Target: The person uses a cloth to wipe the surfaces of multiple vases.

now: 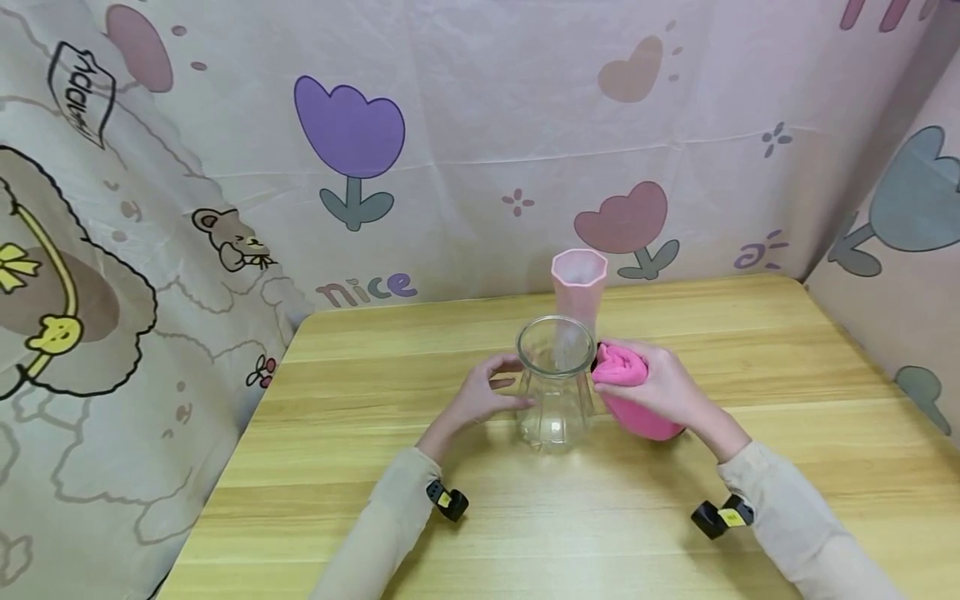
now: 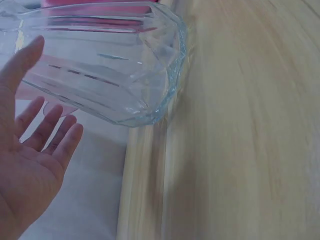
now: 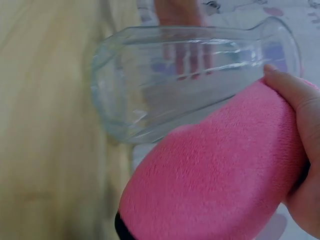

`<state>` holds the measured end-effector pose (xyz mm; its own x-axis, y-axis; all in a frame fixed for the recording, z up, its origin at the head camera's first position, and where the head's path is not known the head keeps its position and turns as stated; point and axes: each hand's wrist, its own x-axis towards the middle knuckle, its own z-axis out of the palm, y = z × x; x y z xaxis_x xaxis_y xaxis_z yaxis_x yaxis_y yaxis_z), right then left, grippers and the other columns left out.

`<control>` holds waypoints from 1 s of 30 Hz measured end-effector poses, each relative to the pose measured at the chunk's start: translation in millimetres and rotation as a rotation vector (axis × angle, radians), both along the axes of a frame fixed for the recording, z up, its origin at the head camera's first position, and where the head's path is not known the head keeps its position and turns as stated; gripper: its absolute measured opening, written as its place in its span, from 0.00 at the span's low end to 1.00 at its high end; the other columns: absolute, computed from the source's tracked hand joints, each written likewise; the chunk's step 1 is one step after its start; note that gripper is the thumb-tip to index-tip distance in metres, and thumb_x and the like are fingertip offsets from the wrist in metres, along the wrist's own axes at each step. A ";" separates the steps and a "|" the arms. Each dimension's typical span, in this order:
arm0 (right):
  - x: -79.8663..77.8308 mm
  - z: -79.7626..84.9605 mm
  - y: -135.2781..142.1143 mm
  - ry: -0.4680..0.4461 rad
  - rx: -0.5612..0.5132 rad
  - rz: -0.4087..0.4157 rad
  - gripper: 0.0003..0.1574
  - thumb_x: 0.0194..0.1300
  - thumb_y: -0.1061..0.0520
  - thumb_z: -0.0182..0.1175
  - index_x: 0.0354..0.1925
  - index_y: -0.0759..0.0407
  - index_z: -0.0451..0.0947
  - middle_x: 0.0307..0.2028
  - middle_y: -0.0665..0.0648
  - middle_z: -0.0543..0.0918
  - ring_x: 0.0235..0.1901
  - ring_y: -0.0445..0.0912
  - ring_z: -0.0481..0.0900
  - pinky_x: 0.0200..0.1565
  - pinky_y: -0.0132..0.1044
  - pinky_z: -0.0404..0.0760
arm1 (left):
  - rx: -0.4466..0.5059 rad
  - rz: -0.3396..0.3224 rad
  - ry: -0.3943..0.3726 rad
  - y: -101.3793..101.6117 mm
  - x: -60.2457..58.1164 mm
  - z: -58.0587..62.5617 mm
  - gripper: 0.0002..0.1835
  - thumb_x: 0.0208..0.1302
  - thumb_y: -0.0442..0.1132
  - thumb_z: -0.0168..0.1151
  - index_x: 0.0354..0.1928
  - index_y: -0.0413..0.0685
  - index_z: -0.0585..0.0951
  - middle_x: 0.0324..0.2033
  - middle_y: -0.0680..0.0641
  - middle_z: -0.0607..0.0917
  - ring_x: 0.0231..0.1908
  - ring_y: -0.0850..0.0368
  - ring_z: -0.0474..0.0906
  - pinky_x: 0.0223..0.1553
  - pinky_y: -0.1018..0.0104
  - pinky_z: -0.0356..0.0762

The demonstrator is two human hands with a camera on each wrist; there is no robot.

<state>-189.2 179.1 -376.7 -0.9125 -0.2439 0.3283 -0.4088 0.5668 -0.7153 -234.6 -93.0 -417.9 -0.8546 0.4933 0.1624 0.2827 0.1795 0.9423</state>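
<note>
A clear, ribbed glass vase [image 1: 553, 417] with a wide rim stands upright near the middle of the wooden table. My left hand [image 1: 486, 392] is at its left side, thumb and fingers spread apart; in the left wrist view that hand [image 2: 37, 160] shows its palm and loosely bent fingers beside the glass. On the vase's right, my right hand [image 1: 667, 383] grips a bunched pink cloth [image 1: 641, 417] with a dark edge. Close up in the right wrist view, the fluffy cloth [image 3: 215, 165] hangs from the fingers and overlaps the glass near its rim.
A pink faceted vase [image 1: 580, 287] stands just behind the glass one, partly seen through it. The wooden tabletop [image 1: 390, 375] meets a printed curtain [image 1: 480, 108] at the back and sides.
</note>
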 end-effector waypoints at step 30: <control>-7.7 -23.1 -9.7 -0.100 0.062 0.112 0.32 0.45 0.45 0.70 0.47 0.58 0.77 0.37 0.53 0.83 0.37 0.46 0.79 0.40 0.39 0.80 | 0.029 0.025 -0.121 1.2 -0.6 -0.6 0.30 0.44 0.28 0.70 0.53 0.37 0.72 0.50 0.41 0.75 0.52 0.45 0.71 0.51 0.65 0.76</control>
<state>-196.9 169.3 -399.8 -0.9059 -0.3628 0.2186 -0.4006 0.5661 -0.7204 -235.1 -91.7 -418.5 -0.8807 0.4684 0.0710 0.1622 0.1573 0.9741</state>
